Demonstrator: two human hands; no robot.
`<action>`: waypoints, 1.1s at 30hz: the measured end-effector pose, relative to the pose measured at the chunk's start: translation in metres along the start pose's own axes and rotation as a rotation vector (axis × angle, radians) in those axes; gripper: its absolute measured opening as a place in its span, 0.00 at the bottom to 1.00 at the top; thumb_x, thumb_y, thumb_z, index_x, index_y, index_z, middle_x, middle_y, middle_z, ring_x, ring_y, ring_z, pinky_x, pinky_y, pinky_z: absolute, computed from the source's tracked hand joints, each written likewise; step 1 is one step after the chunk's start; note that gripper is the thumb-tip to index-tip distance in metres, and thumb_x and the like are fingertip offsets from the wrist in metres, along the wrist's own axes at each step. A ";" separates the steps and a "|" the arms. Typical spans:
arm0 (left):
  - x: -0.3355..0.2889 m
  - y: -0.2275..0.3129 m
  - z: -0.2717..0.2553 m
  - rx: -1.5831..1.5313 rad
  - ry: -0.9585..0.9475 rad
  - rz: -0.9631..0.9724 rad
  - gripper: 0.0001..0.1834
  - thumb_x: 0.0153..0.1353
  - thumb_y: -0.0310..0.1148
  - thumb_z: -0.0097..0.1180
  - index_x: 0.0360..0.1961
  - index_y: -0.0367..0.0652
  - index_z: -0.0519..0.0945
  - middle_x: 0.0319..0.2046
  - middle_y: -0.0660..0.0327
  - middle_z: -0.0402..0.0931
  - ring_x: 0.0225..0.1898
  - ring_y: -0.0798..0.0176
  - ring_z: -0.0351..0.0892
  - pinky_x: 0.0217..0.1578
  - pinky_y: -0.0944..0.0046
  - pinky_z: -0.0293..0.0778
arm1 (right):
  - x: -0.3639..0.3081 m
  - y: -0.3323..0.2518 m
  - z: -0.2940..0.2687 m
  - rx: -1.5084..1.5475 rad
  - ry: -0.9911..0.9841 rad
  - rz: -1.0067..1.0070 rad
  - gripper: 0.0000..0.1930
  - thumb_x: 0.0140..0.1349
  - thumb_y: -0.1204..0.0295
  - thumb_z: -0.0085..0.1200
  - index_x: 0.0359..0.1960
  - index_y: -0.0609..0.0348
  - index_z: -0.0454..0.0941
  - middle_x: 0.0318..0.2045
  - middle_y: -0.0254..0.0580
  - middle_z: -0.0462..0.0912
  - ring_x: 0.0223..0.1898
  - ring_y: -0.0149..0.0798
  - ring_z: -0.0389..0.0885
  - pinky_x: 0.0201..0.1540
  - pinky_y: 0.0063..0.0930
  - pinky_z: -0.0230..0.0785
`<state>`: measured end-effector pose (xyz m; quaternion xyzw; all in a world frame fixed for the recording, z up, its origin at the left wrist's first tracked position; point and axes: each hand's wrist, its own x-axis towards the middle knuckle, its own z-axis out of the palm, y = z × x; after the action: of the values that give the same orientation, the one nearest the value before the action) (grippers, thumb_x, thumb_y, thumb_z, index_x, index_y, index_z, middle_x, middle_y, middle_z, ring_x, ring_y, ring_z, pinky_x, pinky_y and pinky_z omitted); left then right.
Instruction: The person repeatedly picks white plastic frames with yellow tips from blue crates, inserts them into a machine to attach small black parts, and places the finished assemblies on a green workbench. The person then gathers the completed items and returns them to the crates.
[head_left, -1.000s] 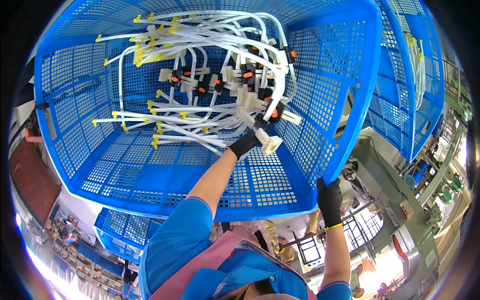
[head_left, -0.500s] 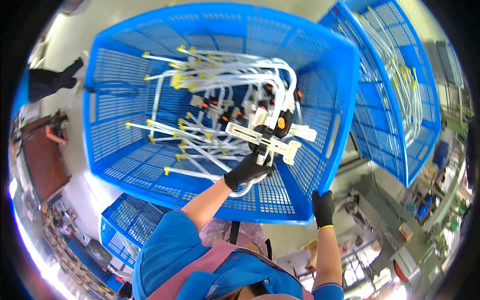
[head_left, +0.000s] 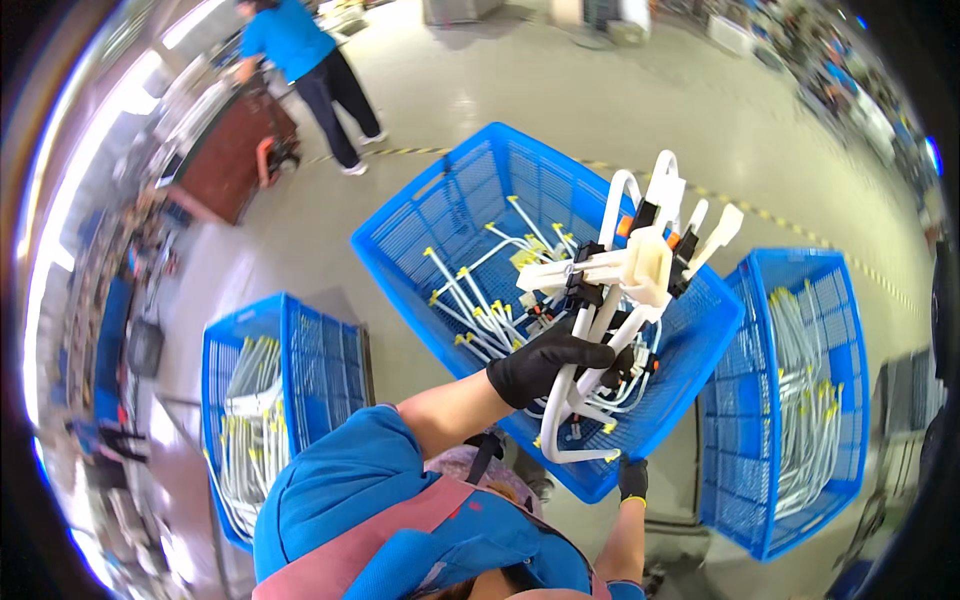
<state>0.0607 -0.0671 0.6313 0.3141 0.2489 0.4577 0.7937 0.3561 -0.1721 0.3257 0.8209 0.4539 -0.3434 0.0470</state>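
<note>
My left hand (head_left: 550,365), in a black glove, is closed around white bent tubes (head_left: 575,400). The tubes carry cream plastic fittings (head_left: 648,268), black joints and orange parts, and are lifted above a large blue plastic crate (head_left: 420,215). Inside the crate lie more white bent tubes (head_left: 470,300) with yellow ends, and some black and orange parts. At the crate's near right corner, my right hand (head_left: 633,480), also black-gloved with a yellow cuff, is closed on the rim; its fingers are partly hidden.
Blue crates of white tubes stand at the right (head_left: 785,400) and left (head_left: 285,400). Beyond, a person (head_left: 310,70) in a blue top stands beside a brown cart (head_left: 225,155). A yellow-black line (head_left: 790,215) crosses the floor. Another person (head_left: 105,435) is at the far left.
My left hand has raised the white tubes with their fittings out of the crate, toward me. My view has tilted up and shows more floor. The right hand stays at the crate's corner.
</note>
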 end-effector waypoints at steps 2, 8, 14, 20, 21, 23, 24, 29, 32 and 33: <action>-0.029 0.003 0.037 -0.023 -0.057 0.115 0.24 0.56 0.35 0.61 0.51 0.35 0.72 0.34 0.58 0.76 0.34 0.64 0.77 0.38 0.65 0.74 | -0.037 -0.020 -0.042 0.330 0.133 -0.329 0.33 0.66 0.53 0.45 0.59 0.73 0.60 0.51 0.65 0.75 0.53 0.57 0.76 0.55 0.46 0.68; -0.101 -0.010 0.132 -0.372 -0.054 0.326 0.25 0.61 0.37 0.57 0.56 0.38 0.69 0.42 0.57 0.77 0.46 0.60 0.78 0.51 0.59 0.73 | -0.226 -0.039 -0.159 0.695 0.004 -1.234 0.39 0.54 0.69 0.60 0.67 0.63 0.55 0.63 0.56 0.63 0.64 0.50 0.63 0.64 0.40 0.58; -0.148 -0.019 0.183 -0.729 -0.410 0.660 0.22 0.64 0.37 0.52 0.59 0.52 0.68 0.48 0.53 0.73 0.54 0.51 0.72 0.62 0.48 0.62 | -0.320 -0.029 -0.123 0.674 0.077 -0.917 0.35 0.40 0.63 0.73 0.50 0.62 0.71 0.42 0.50 0.78 0.45 0.45 0.78 0.45 0.39 0.71; -0.212 -0.040 0.170 -0.513 -0.460 0.662 0.23 0.64 0.38 0.52 0.60 0.52 0.68 0.60 0.51 0.66 0.58 0.51 0.69 0.61 0.49 0.61 | -0.357 -0.015 -0.117 0.702 0.244 -0.899 0.20 0.43 0.71 0.66 0.37 0.66 0.73 0.24 0.43 0.78 0.26 0.40 0.79 0.30 0.35 0.71; -0.225 -0.048 0.166 -0.537 -0.421 0.647 0.26 0.63 0.39 0.55 0.62 0.51 0.65 0.61 0.51 0.65 0.59 0.51 0.68 0.59 0.51 0.64 | -0.369 -0.017 -0.115 0.890 0.287 -0.909 0.20 0.44 0.72 0.65 0.37 0.68 0.74 0.24 0.43 0.78 0.25 0.40 0.79 0.30 0.35 0.71; -0.243 -0.062 0.160 -0.315 -0.462 0.668 0.33 0.60 0.42 0.59 0.64 0.48 0.62 0.60 0.51 0.66 0.57 0.53 0.70 0.56 0.53 0.67 | -0.399 -0.012 -0.116 0.764 0.272 -0.902 0.20 0.42 0.76 0.63 0.39 0.68 0.75 0.27 0.48 0.79 0.27 0.43 0.80 0.33 0.36 0.72; -0.255 -0.069 0.157 -0.187 -0.444 0.701 0.37 0.58 0.44 0.62 0.64 0.46 0.60 0.59 0.52 0.68 0.56 0.54 0.71 0.54 0.54 0.69 | -0.412 -0.014 -0.113 0.684 0.351 -1.010 0.20 0.41 0.76 0.62 0.40 0.67 0.76 0.27 0.49 0.79 0.27 0.43 0.80 0.34 0.36 0.72; -0.385 -0.083 0.102 0.029 -0.058 0.442 0.28 0.56 0.42 0.64 0.54 0.40 0.71 0.45 0.57 0.77 0.45 0.64 0.75 0.46 0.63 0.72 | -0.467 -0.014 -0.076 0.311 0.396 -1.176 0.26 0.35 0.76 0.63 0.43 0.57 0.78 0.31 0.49 0.80 0.31 0.52 0.80 0.34 0.40 0.73; -0.433 -0.089 0.072 0.566 0.144 0.149 0.18 0.62 0.40 0.58 0.47 0.40 0.77 0.40 0.57 0.78 0.39 0.63 0.77 0.42 0.63 0.72 | -0.484 -0.016 -0.040 0.078 0.457 -1.213 0.31 0.32 0.74 0.66 0.47 0.55 0.75 0.33 0.47 0.80 0.34 0.52 0.80 0.35 0.41 0.73; -0.440 -0.091 0.064 0.876 0.170 0.061 0.16 0.62 0.40 0.57 0.46 0.40 0.78 0.39 0.55 0.79 0.38 0.60 0.78 0.41 0.62 0.73 | -0.489 -0.016 -0.030 0.035 0.460 -1.201 0.32 0.33 0.73 0.67 0.48 0.55 0.74 0.34 0.47 0.81 0.34 0.52 0.80 0.36 0.41 0.72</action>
<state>-0.0446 -0.5080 0.6564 0.5892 0.4743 0.3565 0.5484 0.1871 -0.5000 0.6483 0.4772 0.8272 -0.1326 -0.2653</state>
